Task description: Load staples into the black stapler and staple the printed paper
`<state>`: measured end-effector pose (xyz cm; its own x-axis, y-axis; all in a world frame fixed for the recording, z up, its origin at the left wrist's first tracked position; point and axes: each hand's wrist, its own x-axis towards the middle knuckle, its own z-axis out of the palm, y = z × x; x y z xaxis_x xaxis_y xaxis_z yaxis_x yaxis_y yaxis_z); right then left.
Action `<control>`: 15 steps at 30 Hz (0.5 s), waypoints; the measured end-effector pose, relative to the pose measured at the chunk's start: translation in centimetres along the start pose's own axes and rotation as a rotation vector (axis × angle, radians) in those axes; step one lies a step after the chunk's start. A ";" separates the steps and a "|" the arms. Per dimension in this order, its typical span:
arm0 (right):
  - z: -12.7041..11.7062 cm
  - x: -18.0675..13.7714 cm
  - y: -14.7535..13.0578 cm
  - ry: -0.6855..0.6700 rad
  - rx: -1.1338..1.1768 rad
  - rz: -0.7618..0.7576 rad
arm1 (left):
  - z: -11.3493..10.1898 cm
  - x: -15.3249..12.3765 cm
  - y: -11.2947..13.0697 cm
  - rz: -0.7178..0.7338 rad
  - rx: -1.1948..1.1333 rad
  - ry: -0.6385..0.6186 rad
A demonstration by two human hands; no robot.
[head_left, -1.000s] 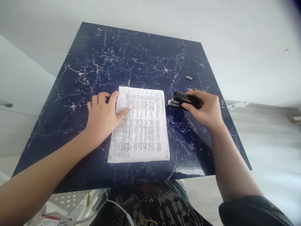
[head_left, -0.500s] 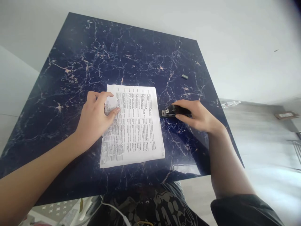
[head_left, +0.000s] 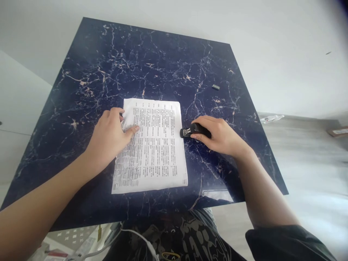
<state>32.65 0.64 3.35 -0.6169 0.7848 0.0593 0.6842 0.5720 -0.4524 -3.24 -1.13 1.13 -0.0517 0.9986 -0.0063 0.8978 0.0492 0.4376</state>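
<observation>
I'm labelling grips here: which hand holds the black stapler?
The right hand, closed around the black stapler. The left hand sits instead at the left edge of the printed paper.

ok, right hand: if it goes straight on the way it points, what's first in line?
The printed paper, at its right edge. The stapler in the right hand's grip leads; its nose sits right at that edge, though contact or overlap is hard to tell here.
</observation>
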 end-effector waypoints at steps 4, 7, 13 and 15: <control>-0.4 -0.2 0.5 0.012 -0.046 0.026 | -0.4 0.9 -0.7 -0.090 -0.055 -0.035; -0.6 -0.4 0.9 0.015 -0.067 0.051 | -0.6 1.1 -0.8 -0.067 -0.050 -0.038; -0.7 -0.4 1.0 0.002 -0.054 0.045 | -0.9 0.5 0.1 -0.004 -0.171 0.021; -0.7 -0.4 0.9 0.003 -0.046 0.029 | -1.1 0.3 0.5 0.015 -0.285 0.023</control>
<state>33.79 1.05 3.56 -0.5956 0.8017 0.0498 0.7188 0.5596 -0.4125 -3.30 -0.82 2.32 -0.0525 0.9984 0.0212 0.7395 0.0247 0.6728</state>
